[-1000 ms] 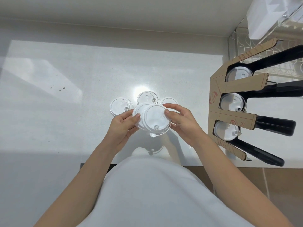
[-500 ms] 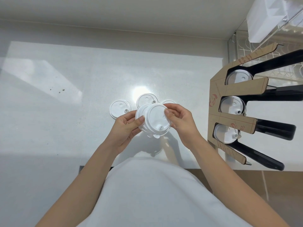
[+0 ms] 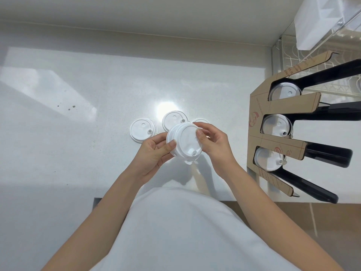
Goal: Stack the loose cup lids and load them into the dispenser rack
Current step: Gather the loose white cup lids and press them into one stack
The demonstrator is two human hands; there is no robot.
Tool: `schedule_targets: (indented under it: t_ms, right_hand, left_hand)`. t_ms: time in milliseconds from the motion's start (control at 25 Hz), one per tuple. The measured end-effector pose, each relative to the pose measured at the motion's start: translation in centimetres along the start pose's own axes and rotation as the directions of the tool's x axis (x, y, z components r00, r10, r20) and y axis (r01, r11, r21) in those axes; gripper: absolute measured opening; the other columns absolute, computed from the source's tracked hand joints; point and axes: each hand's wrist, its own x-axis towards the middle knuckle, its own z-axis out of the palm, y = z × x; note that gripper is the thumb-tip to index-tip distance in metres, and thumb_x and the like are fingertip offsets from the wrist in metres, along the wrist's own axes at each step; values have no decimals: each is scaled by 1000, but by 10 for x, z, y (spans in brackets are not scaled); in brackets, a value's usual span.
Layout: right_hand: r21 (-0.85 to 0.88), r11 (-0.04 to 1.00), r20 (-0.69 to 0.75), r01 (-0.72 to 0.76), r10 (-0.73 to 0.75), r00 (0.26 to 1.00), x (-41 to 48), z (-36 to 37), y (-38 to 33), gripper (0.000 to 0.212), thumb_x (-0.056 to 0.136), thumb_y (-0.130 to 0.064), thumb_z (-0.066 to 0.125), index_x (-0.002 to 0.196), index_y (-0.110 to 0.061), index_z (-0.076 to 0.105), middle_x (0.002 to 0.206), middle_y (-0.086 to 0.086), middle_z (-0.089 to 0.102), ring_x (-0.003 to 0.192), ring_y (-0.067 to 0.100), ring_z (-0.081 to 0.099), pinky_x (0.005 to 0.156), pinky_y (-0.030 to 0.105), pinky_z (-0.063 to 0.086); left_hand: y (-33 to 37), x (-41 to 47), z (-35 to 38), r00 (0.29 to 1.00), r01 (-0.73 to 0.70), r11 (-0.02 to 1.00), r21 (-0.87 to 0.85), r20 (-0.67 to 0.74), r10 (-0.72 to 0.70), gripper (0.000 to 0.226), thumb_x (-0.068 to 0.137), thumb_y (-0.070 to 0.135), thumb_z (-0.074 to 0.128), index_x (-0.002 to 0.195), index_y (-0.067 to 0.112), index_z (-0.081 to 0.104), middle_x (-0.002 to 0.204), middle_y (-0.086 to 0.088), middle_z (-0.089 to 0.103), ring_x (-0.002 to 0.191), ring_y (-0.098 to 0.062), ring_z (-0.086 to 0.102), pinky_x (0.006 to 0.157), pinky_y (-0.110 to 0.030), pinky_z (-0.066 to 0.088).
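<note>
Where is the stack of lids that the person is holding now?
The stack of lids is centre frame, held between left hand and right hand, just above the counter.

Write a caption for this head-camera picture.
Both hands grip a stack of white plastic lids beside a cardboard dispenser rack.

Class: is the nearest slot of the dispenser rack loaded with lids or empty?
Loaded. A white lid shows in the nearest slot of the dispenser rack. How many lie beneath it cannot be told.
</note>
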Motion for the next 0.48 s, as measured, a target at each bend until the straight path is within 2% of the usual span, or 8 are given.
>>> schedule_targets:
  t_ms: [80,160,360,480]
  right_hand:
    - [25,999,16,-43,43,999,-1,0,0,25,96,-19,63,121,-15,68,102,7,68,90,16,64,79,38,55]
    - [22,998,28,-53,52,998,-1,-1,0,27,96,-21,64,122,-17,67,97,7,67,88,17,64,79,40,55]
    - [34,998,84,-48,45,995,-5,-2,-5,27,96,-17,64,122,-20,68,92,-2,68,82,8,66,77,33,56]
    - [88,993,162,-78,63,985,-6,-6,-8,29,96,-11,61,123,-22,67,88,-6,66,83,6,66,76,27,55]
  left_hand:
    - [0,0,0,1000,3,1000,2,-1,-2,46,82,12,68,127,2,65,114,-10,77,103,-20,73,87,-28,60]
    - [0,0,-2,1000,7,1000,10,0,-7,49,85,12,67,132,0,62,119,-11,75,107,-21,72,90,-29,59]
    - [1,-2,-4,1000,15,1000,-1,-1,-15,46,87,13,64,132,3,63,122,-10,73,112,-21,69,94,-28,57]
    - [1,-3,-7,1000,17,1000,-8,-10,-17,36,95,7,58,130,5,64,122,-8,74,114,-20,68,94,-28,57]
